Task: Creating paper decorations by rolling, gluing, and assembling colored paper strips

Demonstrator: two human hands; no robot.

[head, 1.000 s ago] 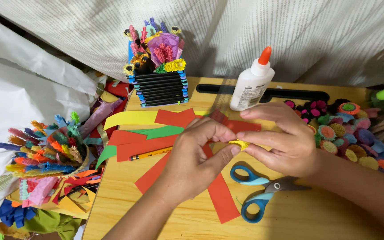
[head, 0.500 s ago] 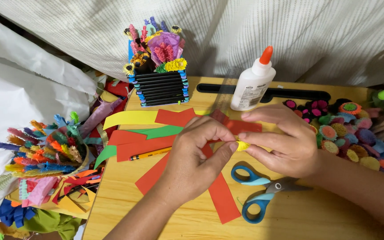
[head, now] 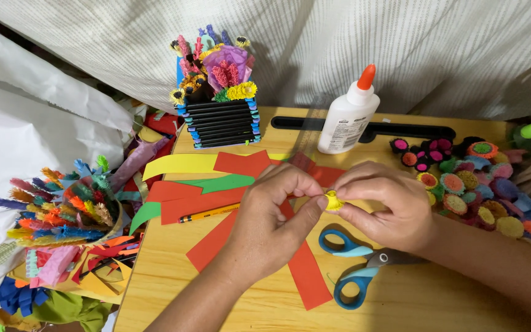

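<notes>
Head view. We find both hands meeting just right of the frame's centre, over the wooden table [head: 401, 307]. The left hand [head: 271, 227] and the right hand [head: 388, 206] each pinch the same small yellow paper roll [head: 333, 201] between thumb and fingertips; neither hand is slack, and neither holds anything else.

Progress, as we judge it: the yellow roll appears already wound into a tight little coil with a frilled edge, so the rolling looks mostly done. Whether its tail end is glued down we cannot tell (the fingers cover most of it). The glue bottle [head: 348, 117] stands capped and upright in the upper middle, well apart from the hands. The blue-handled scissors [head: 354, 267] lie flat on the table just below the right hand, untouched. Red paper strips [head: 305, 270], a yellow strip [head: 179, 165] and a green strip [head: 222, 182] lie uncut left of centre, with a pencil [head: 210, 213] across them, so material remains. A heap of finished paper rosettes [head: 468, 190] sits at the right edge.

Orientation: the roll is short and stubby. Its axis seems to run roughly left to right between the two hands, frilled end toward the left hand, though the small visible part makes this uncertain.
</notes>
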